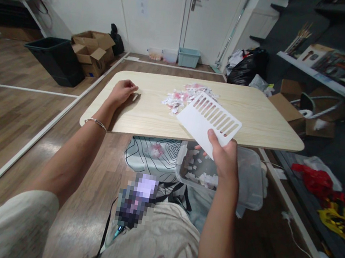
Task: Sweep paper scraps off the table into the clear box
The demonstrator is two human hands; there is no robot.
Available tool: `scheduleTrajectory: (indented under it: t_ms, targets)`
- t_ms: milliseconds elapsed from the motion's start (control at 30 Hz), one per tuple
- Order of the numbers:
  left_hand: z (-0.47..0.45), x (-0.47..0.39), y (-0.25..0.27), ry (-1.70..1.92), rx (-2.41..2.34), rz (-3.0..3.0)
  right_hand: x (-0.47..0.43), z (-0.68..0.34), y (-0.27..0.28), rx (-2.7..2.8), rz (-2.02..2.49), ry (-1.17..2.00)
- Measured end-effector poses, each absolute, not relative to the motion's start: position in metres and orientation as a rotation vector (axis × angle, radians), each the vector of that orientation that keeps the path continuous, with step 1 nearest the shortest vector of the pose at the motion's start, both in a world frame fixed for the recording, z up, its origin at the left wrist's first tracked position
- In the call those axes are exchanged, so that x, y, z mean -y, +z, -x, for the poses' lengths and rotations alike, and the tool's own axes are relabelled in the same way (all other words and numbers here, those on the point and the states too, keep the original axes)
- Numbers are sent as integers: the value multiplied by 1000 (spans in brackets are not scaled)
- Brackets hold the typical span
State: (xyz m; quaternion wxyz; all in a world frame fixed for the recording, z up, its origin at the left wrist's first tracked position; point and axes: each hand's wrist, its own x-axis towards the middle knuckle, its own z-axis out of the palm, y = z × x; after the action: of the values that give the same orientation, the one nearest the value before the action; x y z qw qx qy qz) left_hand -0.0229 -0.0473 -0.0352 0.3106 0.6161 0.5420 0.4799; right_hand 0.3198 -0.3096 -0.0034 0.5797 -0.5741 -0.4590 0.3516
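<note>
My right hand (224,153) grips a flat white plastic scraper (197,127) with a row of long slots, tilted above the near edge of the pale wooden table (142,119). Just beyond the scraper lies a loose heap of small white and pink paper scraps (181,97), partly covered by it. At the table's left side, my left hand (123,92) is closed, thumb and fingers together; whatever they may hold is hidden. Below the table edge, under my right forearm, a clear plastic bin (181,166) contains more scraps.
A patterned cloth surface (141,154) sits below the table beside the bin. A phone-like device (138,198), partly blurred, is at my lap. On the left stand a black trash bin (59,60) and cardboard boxes (96,51). A shelf (330,83) runs along the right wall.
</note>
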Motion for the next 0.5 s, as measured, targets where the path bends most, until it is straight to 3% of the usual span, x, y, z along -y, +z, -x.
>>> scheduleTrajectory:
  t_ms: [500]
  targets:
    - [19, 52, -32, 1255, -1438, -1582, 312, -318, -4, 1099, 1343, 802]
